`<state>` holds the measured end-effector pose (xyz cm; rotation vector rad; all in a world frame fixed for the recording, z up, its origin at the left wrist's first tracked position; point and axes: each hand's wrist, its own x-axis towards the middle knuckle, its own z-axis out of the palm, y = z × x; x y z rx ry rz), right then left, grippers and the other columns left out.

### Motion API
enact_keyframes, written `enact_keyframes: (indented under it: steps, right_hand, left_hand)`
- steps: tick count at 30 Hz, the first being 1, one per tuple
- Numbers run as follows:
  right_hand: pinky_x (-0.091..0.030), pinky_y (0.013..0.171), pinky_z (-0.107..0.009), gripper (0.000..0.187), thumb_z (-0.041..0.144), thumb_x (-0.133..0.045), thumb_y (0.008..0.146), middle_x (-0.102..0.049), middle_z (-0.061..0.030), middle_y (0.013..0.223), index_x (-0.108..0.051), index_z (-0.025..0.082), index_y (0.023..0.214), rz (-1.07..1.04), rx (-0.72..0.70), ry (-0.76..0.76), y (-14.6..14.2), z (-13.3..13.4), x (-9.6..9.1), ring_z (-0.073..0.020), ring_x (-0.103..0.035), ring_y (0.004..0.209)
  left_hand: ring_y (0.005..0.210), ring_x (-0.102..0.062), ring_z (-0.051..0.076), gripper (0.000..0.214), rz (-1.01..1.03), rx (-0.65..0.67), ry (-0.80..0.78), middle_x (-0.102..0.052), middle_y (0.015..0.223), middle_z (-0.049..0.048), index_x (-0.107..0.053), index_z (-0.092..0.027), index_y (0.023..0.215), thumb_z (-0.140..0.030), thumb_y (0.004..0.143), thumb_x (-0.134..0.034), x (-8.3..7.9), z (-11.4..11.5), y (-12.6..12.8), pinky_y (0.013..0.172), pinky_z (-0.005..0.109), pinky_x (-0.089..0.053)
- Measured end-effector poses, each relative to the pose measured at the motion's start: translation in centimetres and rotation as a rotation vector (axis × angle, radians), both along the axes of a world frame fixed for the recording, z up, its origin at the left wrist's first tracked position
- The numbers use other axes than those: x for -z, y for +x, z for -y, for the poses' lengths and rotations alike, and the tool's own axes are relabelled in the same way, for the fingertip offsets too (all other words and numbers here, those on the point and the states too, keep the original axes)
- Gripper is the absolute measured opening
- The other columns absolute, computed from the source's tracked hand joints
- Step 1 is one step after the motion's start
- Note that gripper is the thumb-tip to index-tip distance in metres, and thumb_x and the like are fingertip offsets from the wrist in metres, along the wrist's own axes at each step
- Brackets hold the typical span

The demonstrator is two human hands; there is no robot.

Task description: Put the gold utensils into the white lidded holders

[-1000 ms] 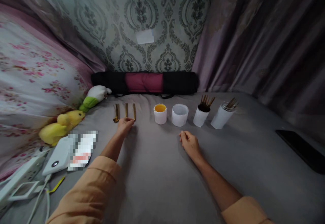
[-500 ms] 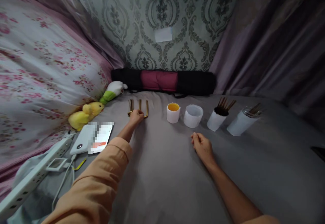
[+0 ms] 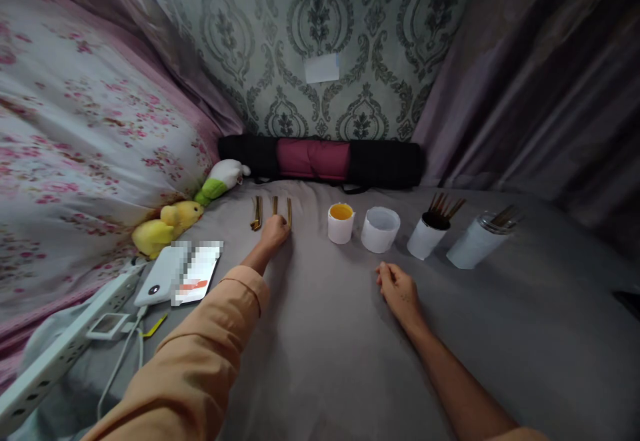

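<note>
Three gold-coloured cutlery pieces (image 3: 257, 212) lie side by side on the grey sheet (image 3: 325, 334). My left hand (image 3: 275, 232) reaches out to them, fingers curled over the near ends of the right two pieces. My right hand (image 3: 397, 288) rests on the sheet, fingers loosely curled, nothing visible in it. Beyond it stand a white cup with a yellow inside (image 3: 341, 222), a wider white cup (image 3: 381, 228), a white cup holding several brown sticks (image 3: 429, 231) and a tilted white cup with more utensils (image 3: 479, 240).
A black and maroon roll (image 3: 320, 159) lies against the patterned wall. Two soft toys, yellow (image 3: 165, 225) and green-white (image 3: 220, 180), sit at the left by a floral pillow. A white power bank (image 3: 165, 274), a power strip (image 3: 55, 354) and cables lie at the lower left.
The view swung left and nearer a second ago, then steadied. My left hand shifted slightly right along the gold pieces' near ends. My right hand stayed put.
</note>
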<state>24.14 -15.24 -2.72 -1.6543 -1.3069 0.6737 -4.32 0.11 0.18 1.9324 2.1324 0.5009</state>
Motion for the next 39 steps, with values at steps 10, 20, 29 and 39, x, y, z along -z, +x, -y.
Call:
enact_keyframes:
  steps: [10,20,29,39]
  right_hand:
    - [-0.037,0.049,-0.024,0.044,0.051,-0.034,0.080,-0.057,-0.0048,0.058,-0.058,0.015,0.073,0.009,0.001,0.004,0.04,-0.15,0.25,-0.0139,-0.051,0.051]
    - [-0.036,0.048,-0.023,0.041,0.049,-0.035,0.080,-0.057,-0.0044,0.058,-0.058,0.015,0.074,0.004,0.002,-0.012,-0.10,-0.03,-0.06,-0.0133,-0.051,0.050]
    - [-0.036,0.049,-0.023,0.042,0.049,-0.035,0.080,-0.056,-0.0040,0.058,-0.058,0.015,0.072,0.001,-0.005,-0.012,-0.09,-0.12,-0.15,-0.0129,-0.050,0.050]
    - [-0.037,0.050,-0.023,0.040,0.048,-0.036,0.081,-0.056,-0.0030,0.058,-0.058,0.016,0.073,0.005,-0.008,-0.011,0.01,-0.09,0.13,-0.0129,-0.051,0.050]
  left_hand:
    - [0.089,-0.055,0.022,0.022,-0.025,0.011,-0.002,-0.062,0.095,0.0139,-0.064,-0.013,0.086,-0.023,0.068,-0.057,0.45,0.10,0.42,0.073,0.027,-0.039]
    - [0.089,-0.056,0.023,0.024,-0.045,0.007,0.005,-0.063,0.093,0.0159,-0.064,-0.012,0.088,-0.013,0.069,-0.049,0.82,0.02,0.41,0.074,0.028,-0.039]
    - [0.088,-0.057,0.023,0.026,-0.055,-0.001,-0.002,-0.064,0.092,0.0142,-0.065,-0.013,0.089,-0.013,0.069,-0.048,0.85,0.05,0.39,0.074,0.028,-0.040]
    - [0.090,-0.057,0.022,0.026,-0.076,-0.007,-0.007,-0.064,0.094,0.0129,-0.067,-0.015,0.088,-0.015,0.070,-0.048,0.64,0.08,0.50,0.074,0.027,-0.041]
